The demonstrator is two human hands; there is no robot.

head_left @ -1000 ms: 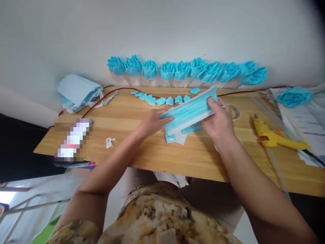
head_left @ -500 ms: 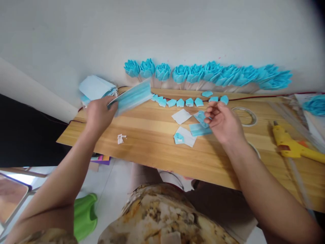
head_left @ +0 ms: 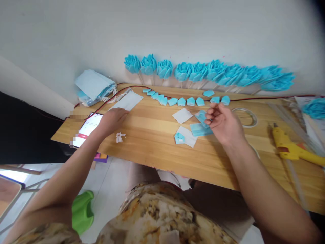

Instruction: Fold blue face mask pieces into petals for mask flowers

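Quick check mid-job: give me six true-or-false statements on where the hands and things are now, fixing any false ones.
1. The left hand hides part of a pale sheet. True.
2. The glue gun lies on the right side of the table. True.
3. The right hand grips the glue gun. False: the glue gun lies apart from that hand.
4. Blue flowers are lined up by the wall. True.
5. The phone lies beside the glue gun. False: it is at the table's left end.
6. The white scraps lie under the right hand. False: they are near the left hand.
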